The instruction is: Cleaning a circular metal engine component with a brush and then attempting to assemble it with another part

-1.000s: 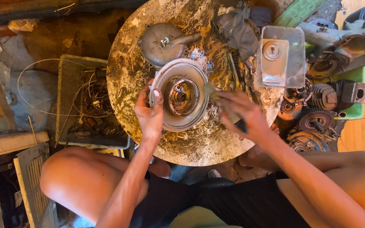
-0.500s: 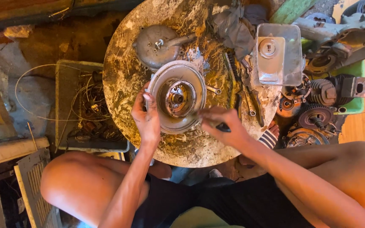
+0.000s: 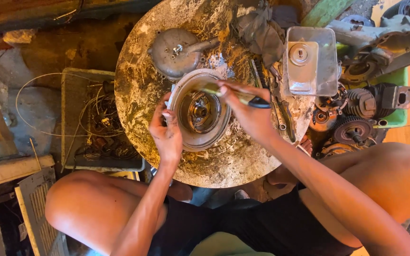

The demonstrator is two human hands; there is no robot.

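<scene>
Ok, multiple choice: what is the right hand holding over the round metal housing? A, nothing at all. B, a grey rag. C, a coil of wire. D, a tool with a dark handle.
D: the right hand grips a slim tool with a dark handle, its pale end lying across the rim of the round metal housing, while the left hand steadies the housing's left edge.

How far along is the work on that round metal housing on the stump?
Looks done: the domed metal cover lies apart on the round work surface, so the round housing is open. In hand: the left hand steadies the housing's rim while the right hand holds a dark-handled tool over its top edge. Left: the inner parts are still seated in the housing; the cover is not back on.
</scene>
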